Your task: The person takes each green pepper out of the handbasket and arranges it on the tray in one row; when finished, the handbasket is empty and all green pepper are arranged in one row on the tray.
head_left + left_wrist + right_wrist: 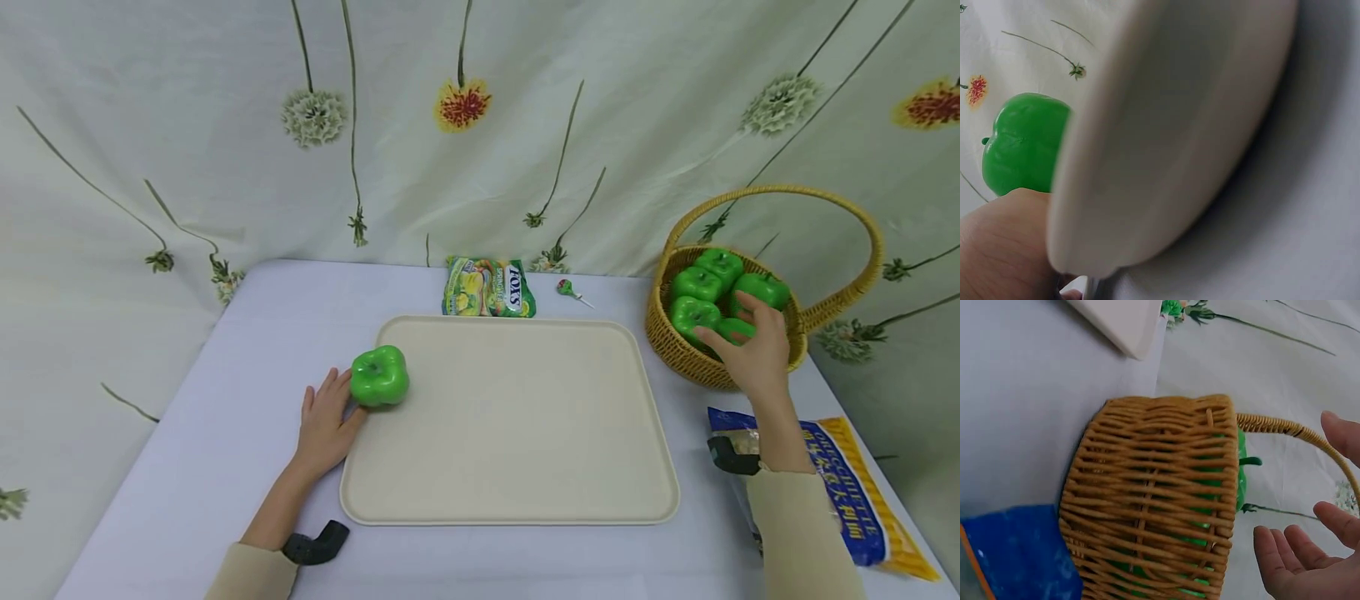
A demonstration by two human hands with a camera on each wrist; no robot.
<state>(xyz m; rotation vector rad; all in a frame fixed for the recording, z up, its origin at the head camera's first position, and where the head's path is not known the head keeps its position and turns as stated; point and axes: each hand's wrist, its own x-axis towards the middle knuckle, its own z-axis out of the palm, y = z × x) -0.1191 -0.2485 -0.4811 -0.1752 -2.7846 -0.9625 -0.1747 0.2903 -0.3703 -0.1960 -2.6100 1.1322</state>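
My left hand (327,427) rests at the left edge of the beige tray (517,417), its fingers extended. Right by its fingertips, a green bell pepper (380,377) sits on the tray's upper left corner. At the right, a wicker basket (686,360) holds several more green peppers (696,284). Over its near rim reaches my right hand (756,354), thumb and fingers spread above a pepper (735,330) it partly hides. In the right wrist view the fingers (1269,550) are loosely bent beside the basket with nothing between them.
A green candy bag (489,287) lies behind the tray, and a lollipop (572,290) is to its right. Under my right forearm lies a blue and yellow pasta bag (851,492). The basket's tall handle (862,242) arches toward the right.
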